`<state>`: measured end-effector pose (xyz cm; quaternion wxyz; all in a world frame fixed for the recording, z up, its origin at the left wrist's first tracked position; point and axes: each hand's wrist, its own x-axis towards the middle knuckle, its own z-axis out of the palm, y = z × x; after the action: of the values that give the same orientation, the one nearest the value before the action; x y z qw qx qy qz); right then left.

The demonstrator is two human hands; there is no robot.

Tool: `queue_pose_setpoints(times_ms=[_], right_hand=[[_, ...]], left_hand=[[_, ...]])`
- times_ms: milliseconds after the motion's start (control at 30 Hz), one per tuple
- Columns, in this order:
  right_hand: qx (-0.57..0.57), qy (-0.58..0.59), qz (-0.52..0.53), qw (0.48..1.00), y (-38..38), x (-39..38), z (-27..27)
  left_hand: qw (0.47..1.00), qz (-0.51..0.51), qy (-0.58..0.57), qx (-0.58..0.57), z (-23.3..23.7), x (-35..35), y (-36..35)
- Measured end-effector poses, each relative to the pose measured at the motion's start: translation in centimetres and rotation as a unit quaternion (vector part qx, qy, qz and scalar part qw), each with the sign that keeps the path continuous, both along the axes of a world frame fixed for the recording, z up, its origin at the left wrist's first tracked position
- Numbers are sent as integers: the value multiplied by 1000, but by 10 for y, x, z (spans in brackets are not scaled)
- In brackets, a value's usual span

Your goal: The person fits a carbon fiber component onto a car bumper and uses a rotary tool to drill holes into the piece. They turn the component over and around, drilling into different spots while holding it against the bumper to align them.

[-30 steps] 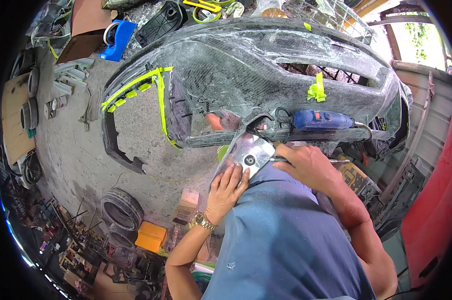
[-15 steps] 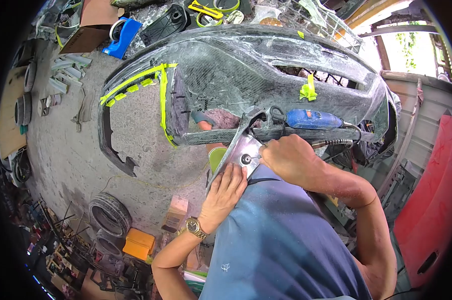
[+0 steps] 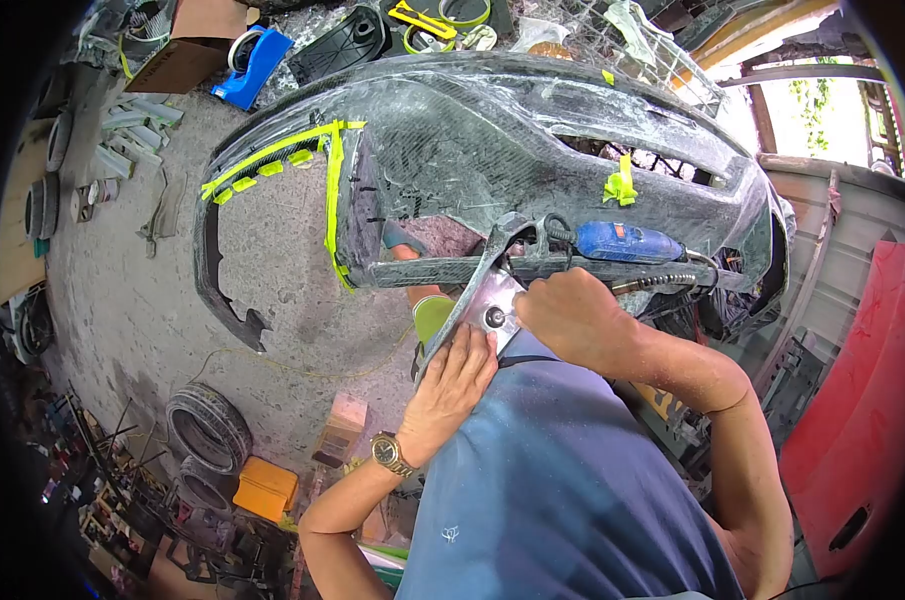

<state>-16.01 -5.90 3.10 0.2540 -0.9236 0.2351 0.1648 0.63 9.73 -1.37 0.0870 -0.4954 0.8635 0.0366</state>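
Note:
A grey-black part with a shiny silver inner face [image 3: 485,300] and a dark round fitting [image 3: 493,317] lies against the blue shirt. My left hand [image 3: 454,378] grips its lower end, fingers resting over the silver face. My right hand [image 3: 576,318] is curled closed at the part's right edge; whatever its fingers hold is hidden. Just beyond it, a blue rotary tool [image 3: 627,241] with a flexible shaft [image 3: 662,281] rests on the lower bar of a large dark, dusty bumper-like panel [image 3: 442,150]. Yellow-green tape [image 3: 332,200] runs along the panel's left opening.
Tyres [image 3: 209,428] and an orange box [image 3: 266,488] sit on the concrete floor at lower left. A blue tape dispenser [image 3: 253,70] and a cardboard box [image 3: 194,45] lie behind the panel. A red panel [image 3: 852,400] stands at the right.
The view has shifted slightly. My right hand has moved a little up and left along the part's edge. My left hand keeps its place on the part.

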Motion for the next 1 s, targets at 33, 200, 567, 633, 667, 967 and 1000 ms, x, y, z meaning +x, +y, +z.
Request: queue_pose_setpoints(times_ms=[33, 200, 567, 633, 667, 967, 1000], right_hand=[[6, 3, -12, 1000, 0, 1, 1], [17, -1, -26, 1000, 3, 0, -5], [53, -9, -38, 998, 1, 6, 4], [49, -12, -43, 998, 2, 6, 3], [49, -12, -42, 998, 2, 5, 3], [24, -3, -20, 1000, 4, 6, 4], [21, 2, -15, 1000, 4, 6, 4]], left_hand=[[1000, 2, 0, -1, 0, 0, 0], [1000, 1, 3, 2, 1, -1, 0], [1000, -2, 1, 13, 4, -2, -1], [1000, -4, -1, 14, 4, -2, -1], [1000, -6, -3, 14, 5, -2, -1], [1000, -5, -7, 14, 4, -2, 0], [1000, -3, -7, 14, 4, -3, 0]])
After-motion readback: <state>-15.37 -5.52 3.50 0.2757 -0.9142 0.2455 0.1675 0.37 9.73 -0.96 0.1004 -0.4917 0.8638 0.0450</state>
